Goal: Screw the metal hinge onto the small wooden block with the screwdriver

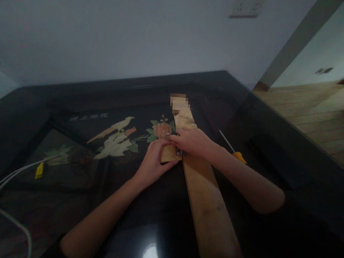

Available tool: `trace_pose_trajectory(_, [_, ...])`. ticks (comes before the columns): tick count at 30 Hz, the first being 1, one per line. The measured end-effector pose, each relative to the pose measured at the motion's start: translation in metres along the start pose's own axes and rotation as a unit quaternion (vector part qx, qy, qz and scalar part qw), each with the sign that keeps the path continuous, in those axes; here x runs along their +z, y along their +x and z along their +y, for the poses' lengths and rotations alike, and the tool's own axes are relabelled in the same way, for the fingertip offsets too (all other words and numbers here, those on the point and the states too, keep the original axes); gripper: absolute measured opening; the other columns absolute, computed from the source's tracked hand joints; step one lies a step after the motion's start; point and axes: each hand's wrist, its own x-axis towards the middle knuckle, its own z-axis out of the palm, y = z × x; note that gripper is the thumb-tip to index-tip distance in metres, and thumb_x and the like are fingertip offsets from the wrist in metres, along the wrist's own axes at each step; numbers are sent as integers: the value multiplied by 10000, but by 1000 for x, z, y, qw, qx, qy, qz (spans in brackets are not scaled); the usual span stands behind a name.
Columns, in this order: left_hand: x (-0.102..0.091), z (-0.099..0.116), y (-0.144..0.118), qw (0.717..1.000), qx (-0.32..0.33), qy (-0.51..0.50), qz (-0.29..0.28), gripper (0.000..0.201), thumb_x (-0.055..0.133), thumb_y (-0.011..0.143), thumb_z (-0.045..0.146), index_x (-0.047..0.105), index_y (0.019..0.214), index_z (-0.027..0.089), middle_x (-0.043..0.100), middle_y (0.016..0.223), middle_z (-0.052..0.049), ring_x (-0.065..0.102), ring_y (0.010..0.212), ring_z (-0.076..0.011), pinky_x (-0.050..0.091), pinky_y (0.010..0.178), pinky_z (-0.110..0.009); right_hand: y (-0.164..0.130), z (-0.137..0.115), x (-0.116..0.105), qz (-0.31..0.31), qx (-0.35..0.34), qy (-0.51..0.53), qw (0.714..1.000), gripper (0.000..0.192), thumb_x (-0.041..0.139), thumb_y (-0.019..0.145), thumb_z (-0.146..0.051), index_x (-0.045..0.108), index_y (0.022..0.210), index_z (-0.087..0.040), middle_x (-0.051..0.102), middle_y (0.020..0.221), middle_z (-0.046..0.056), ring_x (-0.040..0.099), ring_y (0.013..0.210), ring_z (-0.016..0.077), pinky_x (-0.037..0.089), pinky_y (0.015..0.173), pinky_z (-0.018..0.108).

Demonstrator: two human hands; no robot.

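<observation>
A long wooden board [213, 211] runs from the near edge up the middle of a dark glossy tabletop. Against its left side lies a short wooden block [170, 154], with a small metal hinge [179, 152] at the joint. My left hand [154, 159] grips the block, thumb along its near edge and fingers over the far edge. Across the board lies my right hand [194, 142], its fingers closed together near the hinge and block. Whatever its fingertips hold, if anything, is hidden. Right of the board rests a screwdriver [239, 156] with a yellow handle.
Bird and flower pictures [114, 146] decorate the tabletop [155, 195]. White cables [13, 174] with a yellow tag [39, 170] lie at left. A dark flat object [279, 161] is at right. Behind stands a wall with a socket plate [249, 4].
</observation>
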Motion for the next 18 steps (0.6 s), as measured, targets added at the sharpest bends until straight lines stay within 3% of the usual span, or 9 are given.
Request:
trace_pose_trajectory(6, [0,-1,-2,999,-26,-29,8,489,733,737,303,460,1137,234,563,1173,-76,528,1117,-258,455,928,-432,1,2,2,-5,-4,31,1000,186,462,942,-222,597,1057,-166,651,972,84,639,864,196,288,552,268])
trace_pose_trajectory(13, [-2,-2,0,1000,21,1,-11,400,724,762,294,563,1127,262,555,1266,-65,455,1228,-272,382,1030,-499,0,0,-1,-21,3,42,999,201,415,955,-183,586,1022,-100,654,1009,112,633,950,229,358,633,293])
trace_pose_trajectory(18, [-4,-2,0,999,24,11,-29,349,705,783,290,631,1124,275,525,1324,-67,429,1255,-271,361,1059,-509,0,-1,-3,-19,23,40,999,182,448,939,-194,591,1007,-105,666,978,106,647,916,227,347,601,278])
